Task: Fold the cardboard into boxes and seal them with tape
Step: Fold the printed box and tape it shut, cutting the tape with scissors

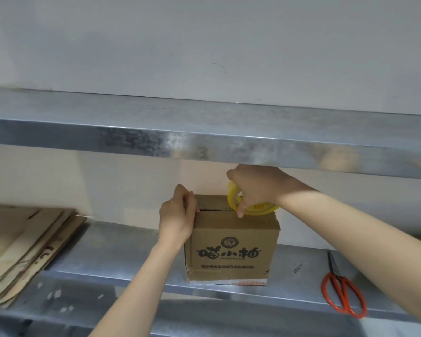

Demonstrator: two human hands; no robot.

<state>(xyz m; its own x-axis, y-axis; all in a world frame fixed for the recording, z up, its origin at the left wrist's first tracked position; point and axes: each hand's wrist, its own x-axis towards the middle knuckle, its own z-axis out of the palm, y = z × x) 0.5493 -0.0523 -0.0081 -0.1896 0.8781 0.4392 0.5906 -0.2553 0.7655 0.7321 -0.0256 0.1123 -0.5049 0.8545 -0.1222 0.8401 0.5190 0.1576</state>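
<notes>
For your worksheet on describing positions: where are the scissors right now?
In the head view, the red-handled scissors lie at lower right on the metal table, right of the cardboard box.

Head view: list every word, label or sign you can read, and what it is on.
"喵小柚": large black characters on the box front.
Round emblem above and small lines below them: too blurred.
Red print on the tape roll: too small.
Dark marks on the flat cardboard: unreadable.
</notes>
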